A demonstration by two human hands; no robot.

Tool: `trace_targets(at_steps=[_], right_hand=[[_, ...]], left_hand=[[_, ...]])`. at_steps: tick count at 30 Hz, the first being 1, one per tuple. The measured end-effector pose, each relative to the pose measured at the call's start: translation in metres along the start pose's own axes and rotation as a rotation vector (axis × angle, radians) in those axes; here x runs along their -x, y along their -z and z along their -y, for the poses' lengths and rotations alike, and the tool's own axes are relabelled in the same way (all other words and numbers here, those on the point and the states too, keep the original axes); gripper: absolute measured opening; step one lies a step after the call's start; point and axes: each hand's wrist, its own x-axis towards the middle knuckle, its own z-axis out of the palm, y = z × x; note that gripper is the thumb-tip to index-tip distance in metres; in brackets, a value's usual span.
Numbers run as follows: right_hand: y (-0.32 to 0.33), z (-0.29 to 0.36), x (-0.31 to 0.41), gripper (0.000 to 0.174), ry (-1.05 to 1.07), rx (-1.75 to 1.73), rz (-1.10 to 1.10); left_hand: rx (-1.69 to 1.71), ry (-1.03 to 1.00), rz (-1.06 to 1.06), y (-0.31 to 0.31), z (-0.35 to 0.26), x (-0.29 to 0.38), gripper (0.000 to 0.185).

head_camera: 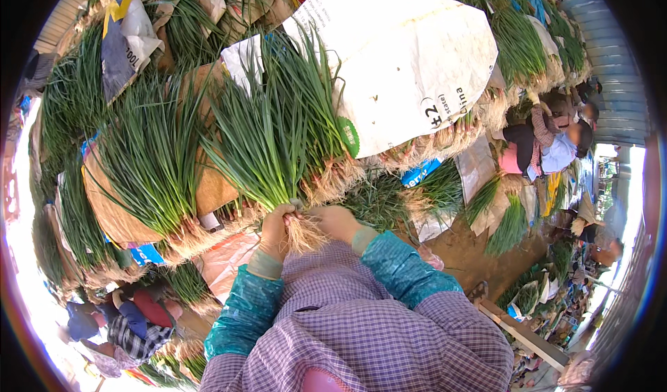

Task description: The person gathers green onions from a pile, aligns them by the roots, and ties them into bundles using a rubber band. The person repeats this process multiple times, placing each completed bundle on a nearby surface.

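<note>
A bunch of scallions stands upright in front of me, green leaves fanned away and pale roots towards my body. Around its base my left hand is closed, thumb on top. My right hand is at the right side of the roots, fingers curled against them; its fingertips are hidden, so its hold on them is unclear. Just beyond, another bunch with reddish bases leans to the left, on a brown paper sheet. To the right, a large white printed sack covers more scallions, their roots sticking out.
Loose green leaves lie on the ground beyond my right hand, near a blue printed wrapper. People work at the right and lower left. A wooden beam runs along the lower right, beside bare brown ground.
</note>
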Motion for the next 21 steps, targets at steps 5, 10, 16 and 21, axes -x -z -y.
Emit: trace_targets(at_steps=[5, 10, 16, 21], right_hand=[[0.016, -0.036, -0.024, 0.023, -0.022, -0.146, 0.034], [0.007, -0.002, -0.069, 0.041, 0.039, -0.346, -0.077], [0.02, 0.022, -0.063, 0.036, -0.431, -1.479, 0.207], [-0.004, 0.022, -0.046, 0.026, -0.81, -1.649, -0.05]], left_hand=[[-0.049, 0.063, -0.038, 0.007, -0.011, 0.007, 0.023], [-0.036, 0.132, 0.116, 0.026, -0.016, 0.011, 0.018], [-0.044, 0.209, 0.145, 0.04, -0.022, 0.009, 0.017], [-0.004, 0.03, 0.213, 0.051, -0.014, 0.01, 0.016]])
